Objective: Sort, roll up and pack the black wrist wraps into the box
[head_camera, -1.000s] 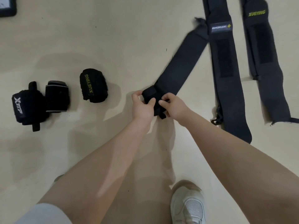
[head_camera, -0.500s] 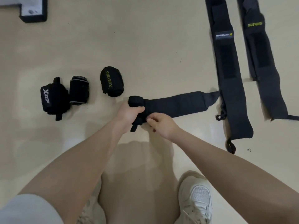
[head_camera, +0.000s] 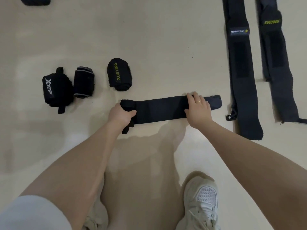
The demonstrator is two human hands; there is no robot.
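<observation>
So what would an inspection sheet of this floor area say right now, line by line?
Surface: pale floor, a few small dark specks.
Job's things: three rolled wraps at left, XTEP roll, grey-edged roll, XUEYING roll; one wrap being rolled, lying flat, rolled at its left end; two flat wraps at right, white-label wrap, XUEYING flat wrap.
Clutter: dark object cut off at the top edge, cannot tell what it is.
Grippers: left hand grips the rolled end; right hand presses the strip flat.
Cables: nothing seen.
Surroundings: white shoe.
</observation>
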